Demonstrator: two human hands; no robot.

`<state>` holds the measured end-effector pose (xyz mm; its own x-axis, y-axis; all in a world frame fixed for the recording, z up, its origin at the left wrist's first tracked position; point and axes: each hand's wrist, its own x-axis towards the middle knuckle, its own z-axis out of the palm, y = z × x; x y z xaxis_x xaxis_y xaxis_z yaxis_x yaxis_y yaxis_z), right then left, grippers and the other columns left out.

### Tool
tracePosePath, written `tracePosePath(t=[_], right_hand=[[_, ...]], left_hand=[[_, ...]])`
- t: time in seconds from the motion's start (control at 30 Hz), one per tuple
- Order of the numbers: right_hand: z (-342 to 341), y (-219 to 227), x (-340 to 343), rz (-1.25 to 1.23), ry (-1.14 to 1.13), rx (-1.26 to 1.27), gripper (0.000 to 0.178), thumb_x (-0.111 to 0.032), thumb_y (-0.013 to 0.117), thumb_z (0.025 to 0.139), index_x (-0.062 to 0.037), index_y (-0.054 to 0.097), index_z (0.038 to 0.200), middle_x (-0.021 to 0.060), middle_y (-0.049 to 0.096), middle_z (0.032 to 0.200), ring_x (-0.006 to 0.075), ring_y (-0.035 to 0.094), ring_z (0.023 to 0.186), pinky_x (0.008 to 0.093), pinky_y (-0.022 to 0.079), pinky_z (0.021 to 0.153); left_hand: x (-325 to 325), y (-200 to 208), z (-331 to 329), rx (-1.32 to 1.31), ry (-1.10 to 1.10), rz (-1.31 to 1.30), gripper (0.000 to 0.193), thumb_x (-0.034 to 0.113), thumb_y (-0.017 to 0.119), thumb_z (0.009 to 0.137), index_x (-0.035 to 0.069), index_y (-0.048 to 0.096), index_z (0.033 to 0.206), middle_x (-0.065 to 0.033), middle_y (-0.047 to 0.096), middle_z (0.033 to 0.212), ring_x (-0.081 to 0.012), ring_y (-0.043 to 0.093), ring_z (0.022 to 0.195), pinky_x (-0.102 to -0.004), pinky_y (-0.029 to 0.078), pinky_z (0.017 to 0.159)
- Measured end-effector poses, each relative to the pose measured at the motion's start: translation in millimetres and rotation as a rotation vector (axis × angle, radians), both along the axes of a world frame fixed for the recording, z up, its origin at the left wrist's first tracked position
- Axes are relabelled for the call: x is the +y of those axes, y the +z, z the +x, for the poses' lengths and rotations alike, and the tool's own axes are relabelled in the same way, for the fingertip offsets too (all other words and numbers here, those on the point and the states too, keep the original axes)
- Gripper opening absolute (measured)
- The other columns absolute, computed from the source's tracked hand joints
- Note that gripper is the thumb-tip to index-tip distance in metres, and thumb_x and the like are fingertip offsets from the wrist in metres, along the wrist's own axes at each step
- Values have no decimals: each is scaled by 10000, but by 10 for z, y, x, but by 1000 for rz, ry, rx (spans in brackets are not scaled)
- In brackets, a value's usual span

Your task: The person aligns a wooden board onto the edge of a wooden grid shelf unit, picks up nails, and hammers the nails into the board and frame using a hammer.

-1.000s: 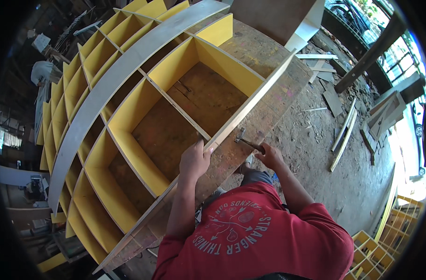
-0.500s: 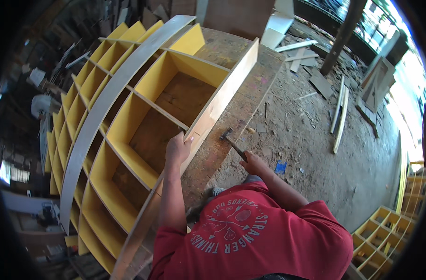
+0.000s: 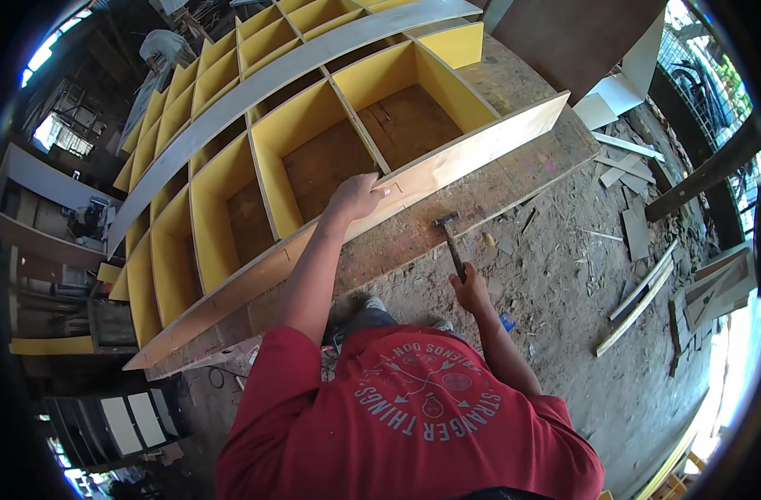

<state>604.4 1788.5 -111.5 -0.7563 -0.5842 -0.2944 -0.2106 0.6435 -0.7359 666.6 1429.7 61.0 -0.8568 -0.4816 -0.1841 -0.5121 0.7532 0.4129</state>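
Observation:
My left hand point(image 3: 357, 198) is closed over the top edge of a long pale wooden board point(image 3: 472, 160), with a fingertip on its outer face. The grip sits where a yellow divider point(image 3: 354, 125) meets the board. This board runs along the near side of a large curved shelf frame with yellow compartments point(image 3: 447, 48). In my right hand point(image 3: 472, 290) is a hammer point(image 3: 454, 247), held by its handle. The hammer's dark head points away from me, over the near edge of the worktable, apart from the board.
Under the frame lies a stained wooden worktable point(image 3: 513, 185). A grey curved strip point(image 3: 230, 107) crosses the frame. Wood offcuts point(image 3: 634, 292) and scraps litter the dirt floor at right, near a slanted post point(image 3: 705, 171). Another person point(image 3: 162, 48) is at the far left.
My view has turned, so the frame and board lie more level and farther right. The left hand stays on the board; the right still holds the hammer.

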Motion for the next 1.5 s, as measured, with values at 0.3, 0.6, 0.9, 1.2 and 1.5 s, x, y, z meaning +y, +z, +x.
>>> tracePosePath(t=[0.3,0.6,0.9,1.2,1.5], right_hand=[[54,-157,-170,86,-34,-22,528,-397,758,972,-2,640,1302,288,732,1032,482,706,986,533,536,853],[665,95,-905,93,-326,-283,517,-333,736,1012,-18,561,1383,165,700,863,265,722,679,436,574,605],[968,-9,-1435,-84,-558,-399,381,-229,653,1078,-16,486,1345,96,650,816,180,657,574,361,562,497],[1034,-103,-1315,56,-558,-145,471,-338,684,1037,28,518,1282,271,726,931,457,741,846,533,574,776],[932,-300,-1126,73,-506,-65,443,-370,696,1026,-16,648,1288,234,734,986,393,728,933,476,543,841]], left_hand=[[-167,-64,-4,124,-106,221,409,335,716,985,-35,719,1160,-309,737,1176,-453,717,1131,-517,542,980],[-155,-97,-25,112,-125,176,374,294,772,960,-48,695,1092,-288,756,969,-444,764,926,-522,602,838],[-189,-131,90,98,-247,40,227,196,706,994,-13,651,1066,-228,762,858,-391,786,844,-495,627,755],[-263,-142,161,128,-322,51,220,228,676,1030,16,619,1050,-238,759,852,-435,772,836,-547,608,749],[-447,98,580,-45,-297,127,256,219,657,1040,30,586,1198,-237,765,910,-450,763,881,-554,597,776]])
